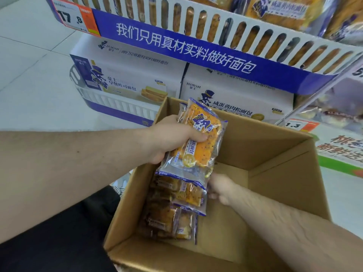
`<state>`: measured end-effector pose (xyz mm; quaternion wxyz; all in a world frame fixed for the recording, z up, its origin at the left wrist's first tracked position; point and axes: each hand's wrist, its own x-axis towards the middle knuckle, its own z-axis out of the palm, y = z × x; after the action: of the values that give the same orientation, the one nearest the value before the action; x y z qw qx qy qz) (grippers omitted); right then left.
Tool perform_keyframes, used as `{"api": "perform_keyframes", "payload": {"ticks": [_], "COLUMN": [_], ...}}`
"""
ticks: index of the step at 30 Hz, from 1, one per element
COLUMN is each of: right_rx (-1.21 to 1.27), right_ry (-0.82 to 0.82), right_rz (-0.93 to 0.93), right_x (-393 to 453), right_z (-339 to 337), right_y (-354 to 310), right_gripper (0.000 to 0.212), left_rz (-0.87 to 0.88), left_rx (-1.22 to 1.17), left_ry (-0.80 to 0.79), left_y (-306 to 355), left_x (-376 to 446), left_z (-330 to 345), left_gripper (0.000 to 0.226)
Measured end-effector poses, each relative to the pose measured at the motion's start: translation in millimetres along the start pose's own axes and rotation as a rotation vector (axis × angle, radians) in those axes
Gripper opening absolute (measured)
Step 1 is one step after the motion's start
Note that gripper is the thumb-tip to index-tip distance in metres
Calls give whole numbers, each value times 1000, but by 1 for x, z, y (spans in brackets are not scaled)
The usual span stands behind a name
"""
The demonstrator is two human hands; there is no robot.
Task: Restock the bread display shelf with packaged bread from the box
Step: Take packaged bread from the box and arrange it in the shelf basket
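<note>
While the open brown cardboard box [265,154] holds a few clear crinkly packets of orange bread [170,213] along its left wall, the left hand [172,138] grips a glossy stack of bread packets [198,138], thumb across the front, fingers curled behind; the right hand [222,188], just below that stack, touches a boxed packet, its fingers hidden.

Shelf banner [184,54] declares "我们只用真材实料做好面包"

A price tag [71,17] at the shelf's corner reads 17.8; a lower tag [294,125] shows 1.3. The right carton [235,99] carries "HORSH" and "咸蛋黄肉松面包"; the left carton [125,75] also bears "HORSH".
</note>
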<state>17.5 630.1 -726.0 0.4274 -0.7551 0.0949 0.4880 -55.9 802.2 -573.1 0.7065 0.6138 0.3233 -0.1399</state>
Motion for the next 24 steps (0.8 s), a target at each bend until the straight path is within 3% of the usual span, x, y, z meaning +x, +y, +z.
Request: {"api": "perform_keyframes", "payload": {"ticks": [6,10,17,24], "right_rx": [404,693,611,492], "right_ry": [-4,40,-135,-170], "right_rz": [-133,-269,-282,-296], "right_x": [-78,-120,-147,-147], "right_z": [-102,-125,-82,-69], "right_y": [-59,-78,-90,-98], "right_gripper": [23,28,32,56], "left_rz": [52,40,97,156], "left_rx": [-26,-70,-142,-144], "left_ry": [2,20,54,-115], "left_y": [4,3,12,18], "left_x": [-1,1,5,8], "left_z": [11,17,48,64], "left_gripper": [43,48,65,65]}}
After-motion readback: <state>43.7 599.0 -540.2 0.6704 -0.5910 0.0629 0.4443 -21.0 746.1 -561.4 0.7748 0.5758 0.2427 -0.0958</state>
